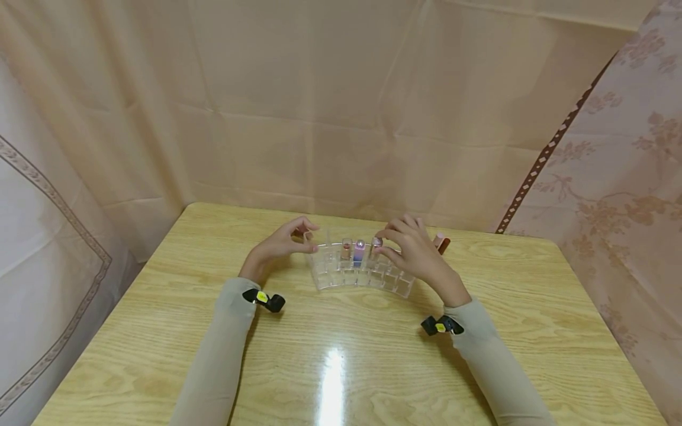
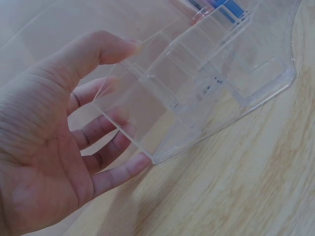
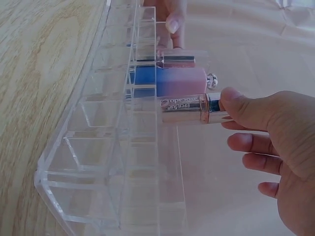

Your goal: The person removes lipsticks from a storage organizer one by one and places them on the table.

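Clear plastic, curved and stepped into square cells, that's the rack [image 1: 364,278], its end wall pinched by the left hand [image 1: 282,242]. Glossy wood grain spreads wide across the desk [image 1: 288,355] in front, far edge close behind; three lipsticks [image 3: 182,81] stand in the back row, the right hand [image 1: 418,251] pinching the shiny end lipstick [image 3: 184,109], two more tubes [image 1: 444,245] beyond it, partly hidden.
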A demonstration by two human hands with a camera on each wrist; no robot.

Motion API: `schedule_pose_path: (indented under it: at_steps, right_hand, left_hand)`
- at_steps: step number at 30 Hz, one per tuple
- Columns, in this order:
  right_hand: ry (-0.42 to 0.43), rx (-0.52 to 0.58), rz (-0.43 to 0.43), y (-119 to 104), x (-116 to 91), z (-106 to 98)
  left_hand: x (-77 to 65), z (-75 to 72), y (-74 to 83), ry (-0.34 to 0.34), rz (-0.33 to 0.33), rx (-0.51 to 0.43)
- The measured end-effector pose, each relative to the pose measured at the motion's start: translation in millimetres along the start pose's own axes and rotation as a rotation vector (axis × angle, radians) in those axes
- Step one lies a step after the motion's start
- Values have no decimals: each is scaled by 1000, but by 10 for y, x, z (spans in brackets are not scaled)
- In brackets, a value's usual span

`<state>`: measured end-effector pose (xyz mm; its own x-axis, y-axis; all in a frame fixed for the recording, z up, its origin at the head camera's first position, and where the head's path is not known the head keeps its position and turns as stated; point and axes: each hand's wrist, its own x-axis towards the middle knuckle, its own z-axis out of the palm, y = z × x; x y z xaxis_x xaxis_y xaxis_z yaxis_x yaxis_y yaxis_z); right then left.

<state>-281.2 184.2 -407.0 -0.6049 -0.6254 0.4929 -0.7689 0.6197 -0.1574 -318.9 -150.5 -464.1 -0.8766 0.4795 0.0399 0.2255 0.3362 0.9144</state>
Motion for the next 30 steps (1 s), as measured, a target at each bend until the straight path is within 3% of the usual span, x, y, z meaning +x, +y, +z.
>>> schedule_pose_path:
  at_steps: [30]
  right_hand:
    - [37,-1,-3,-13,-3,-109]
  left_hand:
    - [-2,4,0,0,-2,-7]
